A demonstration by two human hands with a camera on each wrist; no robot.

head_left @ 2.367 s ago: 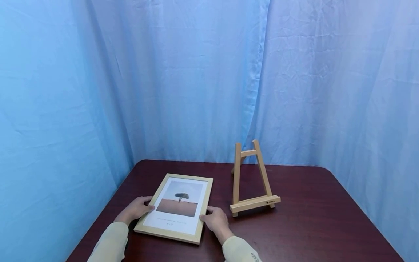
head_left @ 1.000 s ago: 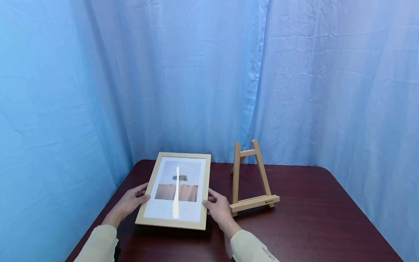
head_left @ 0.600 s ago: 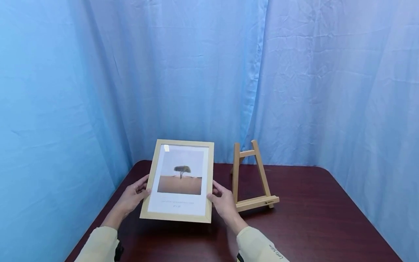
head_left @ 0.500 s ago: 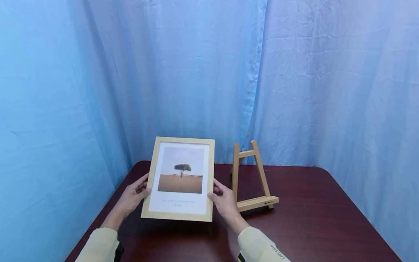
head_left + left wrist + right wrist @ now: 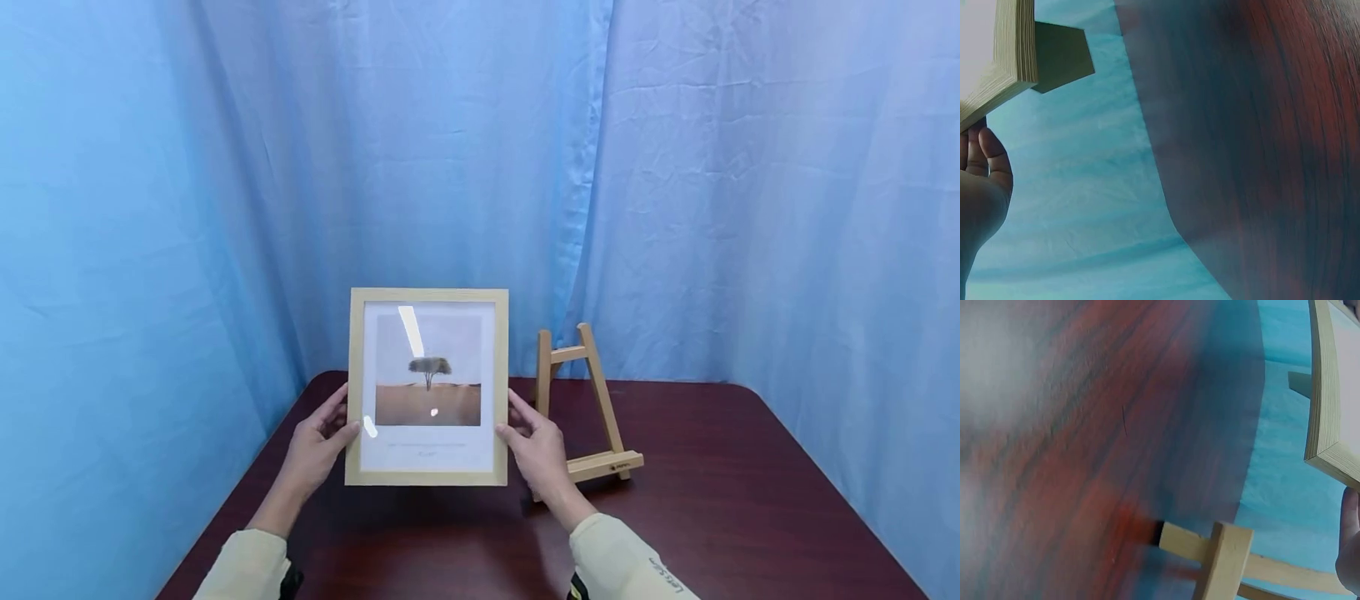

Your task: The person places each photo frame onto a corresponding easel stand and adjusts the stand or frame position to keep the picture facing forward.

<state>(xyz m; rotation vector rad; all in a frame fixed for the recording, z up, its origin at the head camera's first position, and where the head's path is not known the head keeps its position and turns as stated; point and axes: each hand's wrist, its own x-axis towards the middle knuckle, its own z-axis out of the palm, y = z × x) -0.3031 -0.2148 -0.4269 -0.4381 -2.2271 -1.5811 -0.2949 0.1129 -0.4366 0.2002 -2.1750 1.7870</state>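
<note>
A picture frame [image 5: 427,479] with a pale wood border and a print of a tree is held up off the table, its front towards me. My left hand [image 5: 317,446] grips its left side, thumb on the front and fingers behind. On the opposite side my right hand [image 5: 538,450] holds it the same way. In the left wrist view, a dark flap [image 5: 1063,56] sticks out behind the frame. A small wooden easel [image 5: 600,396] stands just right of my right hand, which covers part of its lower left.
The dark red-brown table [image 5: 720,517] has rounded far corners. Blue curtains [image 5: 450,167] hang behind it and on both sides. The easel's front ledge [image 5: 607,465] comes close to my right wrist.
Both hands have raised the picture frame from the table and tipped it more upright. It has also moved slightly right, nearer the easel.
</note>
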